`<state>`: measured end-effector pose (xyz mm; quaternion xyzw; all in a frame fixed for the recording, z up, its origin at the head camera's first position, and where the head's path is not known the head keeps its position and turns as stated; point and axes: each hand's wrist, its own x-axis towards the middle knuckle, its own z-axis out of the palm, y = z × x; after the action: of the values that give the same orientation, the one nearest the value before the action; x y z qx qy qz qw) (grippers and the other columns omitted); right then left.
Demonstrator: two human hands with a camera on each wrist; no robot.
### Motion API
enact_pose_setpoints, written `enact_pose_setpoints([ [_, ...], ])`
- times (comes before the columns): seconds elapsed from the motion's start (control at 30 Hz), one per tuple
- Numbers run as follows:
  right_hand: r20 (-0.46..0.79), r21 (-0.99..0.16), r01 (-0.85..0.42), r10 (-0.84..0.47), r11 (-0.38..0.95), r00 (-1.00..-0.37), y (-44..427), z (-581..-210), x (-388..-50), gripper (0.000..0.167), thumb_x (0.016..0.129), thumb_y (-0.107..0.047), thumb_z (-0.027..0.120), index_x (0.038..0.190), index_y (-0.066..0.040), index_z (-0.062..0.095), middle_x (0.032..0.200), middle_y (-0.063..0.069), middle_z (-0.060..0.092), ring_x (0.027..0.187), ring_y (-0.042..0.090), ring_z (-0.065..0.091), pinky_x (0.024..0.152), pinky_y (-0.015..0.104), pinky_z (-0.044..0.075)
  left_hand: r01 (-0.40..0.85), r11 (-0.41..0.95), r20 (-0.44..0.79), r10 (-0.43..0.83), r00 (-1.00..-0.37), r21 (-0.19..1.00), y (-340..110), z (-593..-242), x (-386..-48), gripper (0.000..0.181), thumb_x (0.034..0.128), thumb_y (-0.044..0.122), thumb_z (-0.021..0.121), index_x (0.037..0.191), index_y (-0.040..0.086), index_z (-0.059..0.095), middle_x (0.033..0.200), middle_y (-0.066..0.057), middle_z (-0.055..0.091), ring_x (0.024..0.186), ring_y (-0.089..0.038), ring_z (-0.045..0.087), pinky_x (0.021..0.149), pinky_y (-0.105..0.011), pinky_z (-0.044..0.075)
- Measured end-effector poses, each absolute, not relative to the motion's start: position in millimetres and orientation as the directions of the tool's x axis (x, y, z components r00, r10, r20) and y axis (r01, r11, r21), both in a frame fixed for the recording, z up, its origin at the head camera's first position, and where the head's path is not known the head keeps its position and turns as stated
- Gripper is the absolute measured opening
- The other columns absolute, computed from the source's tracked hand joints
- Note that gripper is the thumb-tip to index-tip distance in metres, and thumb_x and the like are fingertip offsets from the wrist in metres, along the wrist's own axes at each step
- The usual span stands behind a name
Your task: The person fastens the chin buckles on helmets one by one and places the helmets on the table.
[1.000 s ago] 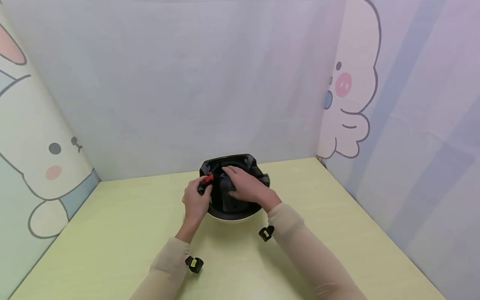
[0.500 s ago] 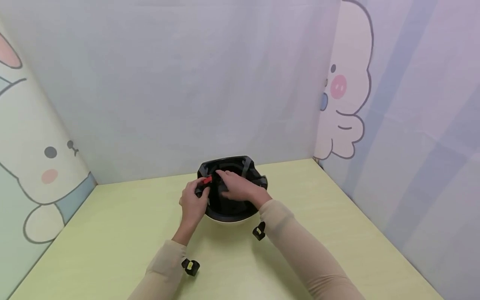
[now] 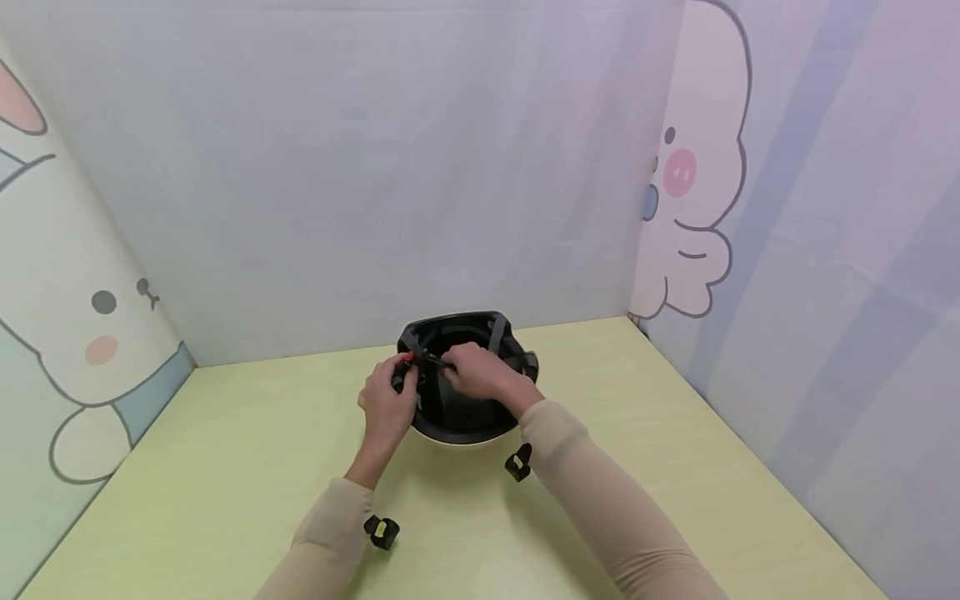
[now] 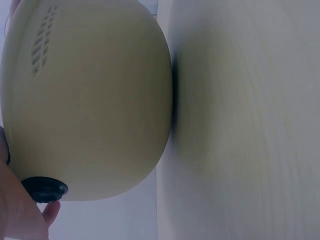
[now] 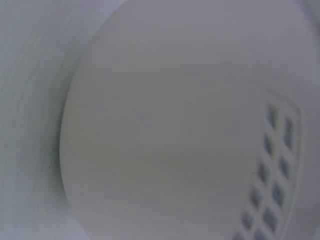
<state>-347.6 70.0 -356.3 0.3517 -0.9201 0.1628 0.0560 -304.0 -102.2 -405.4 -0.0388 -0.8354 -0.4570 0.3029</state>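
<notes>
Pale fabric backdrop (image 3: 375, 167) is running behind a yellow-green table (image 3: 247, 500); printed cartoon figures are flanking it, a white one with pink cheek (image 3: 82, 308) at left, a pig-nosed one (image 3: 697, 175) at right. Helmet (image 3: 468, 408) is sitting near the table's far edge, black-lined hollow facing up, pale shell underneath.

Left hand (image 3: 386, 404) is reaching to the helmet's left rim, thumb and fingers pinching a red buckle piece (image 3: 408, 357) and partly covering it. Right hand (image 3: 483, 371) is hanging over the hollow, fingers curled and pinching a thin dark strap (image 3: 435, 361); its end is hiding in the fingers. Grey webbing (image 3: 497, 332) is lying along the far inner side.

Beige sleeves (image 3: 615, 500) are crossing the near table, one small black camera at each wrist (image 3: 382, 532). Shell is filling most of both wrist views and blocking the pinches there; slotted vents (image 5: 272, 175) and a round black side piece (image 4: 46, 189) are showing on it.
</notes>
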Motion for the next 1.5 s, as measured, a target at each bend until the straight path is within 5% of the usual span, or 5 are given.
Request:
enact_pose_setpoints([
  [0.3, 0.238, -0.359, -0.633, -0.588, 0.686, -0.773, 70, -360, -348, 0.034, 0.105, -0.008, 0.043, 0.136, -0.002, 0.057, 0.111, 0.011, 0.068, 0.076, 0.014, 0.062, 0.072, 0.03, 0.05, 0.428, 0.624, 0.645, -0.165, -0.746, 0.654, -102, -407, -304, 0.028, 0.0973, 0.012, 0.063, 0.124, 0.004, 0.067, 0.129, -0.015, 0.064, 0.124, -0.038, 0.049, 0.101, -0.071, 0.018],
  [0.77, 0.264, -0.578, -0.593, -0.56, 0.561, -0.786, 85, -368, -342, 0.034, 0.103, -0.038, 0.043, 0.121, -0.013, 0.057, 0.097, 0.002, 0.061, 0.083, 0.017, 0.057, 0.078, 0.035, 0.047, 0.543, 0.604, 0.729, -0.094, -0.678, 0.583, -102, -412, -304, 0.042, 0.0905, -0.003, 0.064, 0.131, 0.007, 0.067, 0.121, -0.014, 0.069, 0.115, -0.037, 0.061, 0.102, -0.074, 0.017],
  [0.97, 0.296, -0.614, -0.596, -0.549, 0.517, -0.782, 90, -365, -339, 0.04, 0.105, -0.042, 0.044, 0.133, -0.017, 0.055, 0.123, 0.001, 0.062, 0.105, 0.014, 0.06, 0.091, 0.038, 0.049, 0.638, 0.571, 0.805, -0.069, -0.59, 0.516, -100, -411, -303, 0.036, 0.0868, -0.005, 0.066, 0.118, 0.01, 0.075, 0.113, -0.014, 0.07, 0.11, -0.034, 0.062, 0.102, -0.074, 0.017],
  [1.27, 0.354, -0.623, -0.604, -0.509, 0.498, -0.785, 93, -365, -336, 0.051, 0.106, -0.055, 0.032, 0.128, -0.018, 0.06, 0.122, 0.0, 0.063, 0.112, 0.014, 0.059, 0.095, 0.038, 0.048, 0.669, 0.575, 0.826, -0.021, -0.563, 0.471, -97, -412, -309, 0.033, 0.0882, 0.012, 0.078, 0.12, 0.003, 0.073, 0.111, -0.015, 0.072, 0.106, -0.034, 0.064, 0.102, -0.069, 0.025],
  [1.5, 0.361, -0.627, -0.607, -0.509, 0.487, -0.781, 92, -366, -334, 0.055, 0.108, -0.052, 0.028, 0.134, -0.011, 0.055, 0.129, 0.007, 0.06, 0.119, 0.018, 0.057, 0.1, 0.04, 0.046, 0.711, 0.543, 0.849, -0.007, -0.529, 0.447, -100, -410, -310, 0.033, 0.091, 0.004, 0.072, 0.123, -0.004, 0.068, 0.114, -0.019, 0.071, 0.106, -0.037, 0.064, 0.096, -0.054, 0.044],
])
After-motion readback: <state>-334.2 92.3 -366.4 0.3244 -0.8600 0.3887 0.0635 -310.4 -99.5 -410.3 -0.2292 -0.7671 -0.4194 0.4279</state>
